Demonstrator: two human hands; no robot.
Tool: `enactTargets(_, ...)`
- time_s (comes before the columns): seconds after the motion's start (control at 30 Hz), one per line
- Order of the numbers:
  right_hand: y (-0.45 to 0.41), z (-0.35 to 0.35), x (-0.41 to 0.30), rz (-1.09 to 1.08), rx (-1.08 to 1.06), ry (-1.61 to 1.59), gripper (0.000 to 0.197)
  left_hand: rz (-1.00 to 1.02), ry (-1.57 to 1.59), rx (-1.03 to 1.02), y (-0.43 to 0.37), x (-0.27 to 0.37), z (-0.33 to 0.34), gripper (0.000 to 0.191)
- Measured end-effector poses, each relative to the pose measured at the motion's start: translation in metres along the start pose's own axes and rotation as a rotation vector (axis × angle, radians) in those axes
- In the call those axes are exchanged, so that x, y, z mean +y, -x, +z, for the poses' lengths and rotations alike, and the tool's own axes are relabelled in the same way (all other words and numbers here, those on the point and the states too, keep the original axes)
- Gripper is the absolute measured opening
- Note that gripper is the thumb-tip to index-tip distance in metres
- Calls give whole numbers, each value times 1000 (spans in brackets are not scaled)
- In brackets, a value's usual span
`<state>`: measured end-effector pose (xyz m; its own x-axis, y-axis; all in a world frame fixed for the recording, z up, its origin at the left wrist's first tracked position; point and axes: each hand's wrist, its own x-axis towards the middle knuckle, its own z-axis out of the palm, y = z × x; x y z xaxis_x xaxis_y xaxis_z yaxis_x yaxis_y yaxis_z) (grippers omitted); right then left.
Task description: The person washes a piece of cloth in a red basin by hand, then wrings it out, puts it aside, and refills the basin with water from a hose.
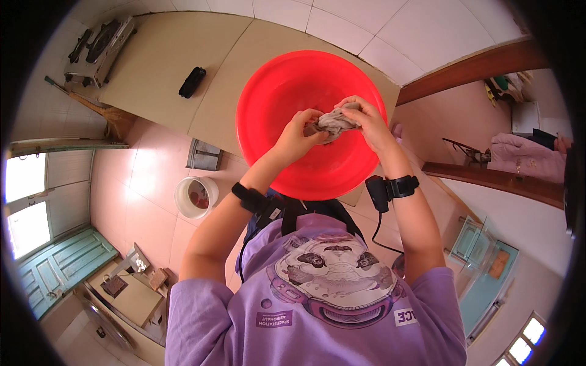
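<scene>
A crumpled, greyish-white wet-looking cloth [338, 121] is bunched between my two hands over a large red plastic basin [263, 151]. My left hand [302, 135] grips the cloth's left end, thumb and fingers curled around it. At the other end, my right hand [366, 120] has its fingers folded over the top of the bundle. The basin sits at the counter's near edge, right in front of my body. What lies in the bottom of the basin beneath the cloth is partly hidden by my hands.
A beige counter [219, 91] carries a black case-like object [192, 82] and, at the far left, a gas stove [98, 50]. On the tiled floor are a white bucket [196, 197] and a small grey stool [204, 154]. A straw broom [116, 120] leans below the stove.
</scene>
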<state>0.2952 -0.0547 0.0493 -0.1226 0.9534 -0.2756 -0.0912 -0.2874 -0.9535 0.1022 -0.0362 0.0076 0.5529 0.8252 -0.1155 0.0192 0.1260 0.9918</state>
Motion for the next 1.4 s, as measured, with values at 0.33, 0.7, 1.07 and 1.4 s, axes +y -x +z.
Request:
enactTargets(0.33,19,10,-31,-5,286,-539,18,272,-348,67,14,62,-19,32)
enactTargets(0.7,54,0,-43,-269,417,-511,19,103,495,-80,-19,121,-68,11)
enactTargets(1.07,100,21,-53,-168,587,-348,14,101,593,-474,-16,198,-36,9)
enactTargets(1.4,144,59,-113,-420,348,18,34,158,625,-431,20,241,30,7)
